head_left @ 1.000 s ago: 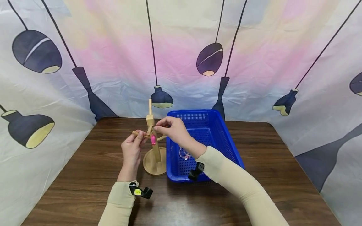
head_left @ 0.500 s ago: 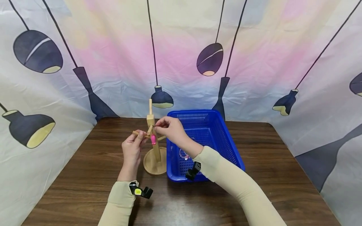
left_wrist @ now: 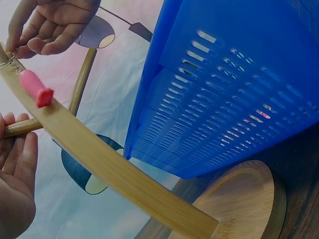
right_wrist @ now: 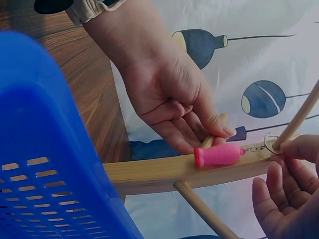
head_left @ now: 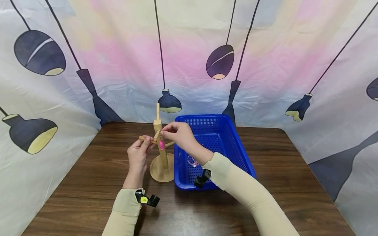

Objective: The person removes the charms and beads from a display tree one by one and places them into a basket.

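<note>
A wooden peg stand [head_left: 163, 160] with a round base stands upright left of the blue basket. My left hand [head_left: 138, 152] grips one of its side pegs [left_wrist: 22, 127] between thumb and fingers. With thumb and index finger, my right hand [head_left: 183, 134] pinches the metal ring [right_wrist: 265, 143] of a keychain at the root of an upper peg. The ring seems to loop round that peg, though my fingertips partly cover it. From its short chain hangs a pink bottle-shaped charm [right_wrist: 219, 155], lying against the post in the right wrist view.
A blue plastic basket [head_left: 184, 187] stands close beside the stand, to its right. Inside it lies a pink and white beaded bracelet [head_left: 192, 161], partly hidden by my right forearm. The brown wooden table [head_left: 88, 183] ends at a printed cloth backdrop [head_left: 189, 65].
The pink charm has swung slightly to the right and turned on its chain. Both hands keep nearly the same places, the right having shifted a little over the last second.
</note>
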Action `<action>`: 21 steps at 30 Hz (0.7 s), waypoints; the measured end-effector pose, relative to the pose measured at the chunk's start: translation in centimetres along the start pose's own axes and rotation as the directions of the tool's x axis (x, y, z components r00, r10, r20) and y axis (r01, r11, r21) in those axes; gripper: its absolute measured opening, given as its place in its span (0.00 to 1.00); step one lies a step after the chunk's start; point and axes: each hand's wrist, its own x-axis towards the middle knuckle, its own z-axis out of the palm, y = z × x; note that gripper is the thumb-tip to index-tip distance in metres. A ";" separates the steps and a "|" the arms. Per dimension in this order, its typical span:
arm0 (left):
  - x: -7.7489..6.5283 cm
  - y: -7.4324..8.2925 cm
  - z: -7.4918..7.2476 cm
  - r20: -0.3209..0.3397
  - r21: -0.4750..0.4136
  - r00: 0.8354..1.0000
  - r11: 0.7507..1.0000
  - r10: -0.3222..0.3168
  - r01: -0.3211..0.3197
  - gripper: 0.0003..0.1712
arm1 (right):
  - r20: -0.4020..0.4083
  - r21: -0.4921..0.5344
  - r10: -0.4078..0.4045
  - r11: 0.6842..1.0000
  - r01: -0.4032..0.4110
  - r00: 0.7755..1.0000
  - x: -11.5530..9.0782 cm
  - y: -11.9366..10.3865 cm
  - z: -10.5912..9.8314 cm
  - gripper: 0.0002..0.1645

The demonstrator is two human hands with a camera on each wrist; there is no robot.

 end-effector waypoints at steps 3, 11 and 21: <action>0.0 0.0 0.0 -0.003 0.003 1.000 1.000 0.007 -0.007 0.11 | 0.004 0.002 -0.005 1.000 0.005 1.000 0.0 -0.1 0.0 0.08; 0.0 -0.1 0.0 -0.010 -0.011 1.000 1.000 0.016 -0.016 0.09 | 0.001 -0.024 -0.027 0.999 0.027 1.000 -0.3 -0.5 0.0 0.09; 0.1 -0.1 0.0 -0.006 -0.002 1.000 1.000 0.016 -0.016 0.12 | 0.013 -0.032 -0.057 0.998 0.058 0.998 -0.8 -0.9 -0.1 0.09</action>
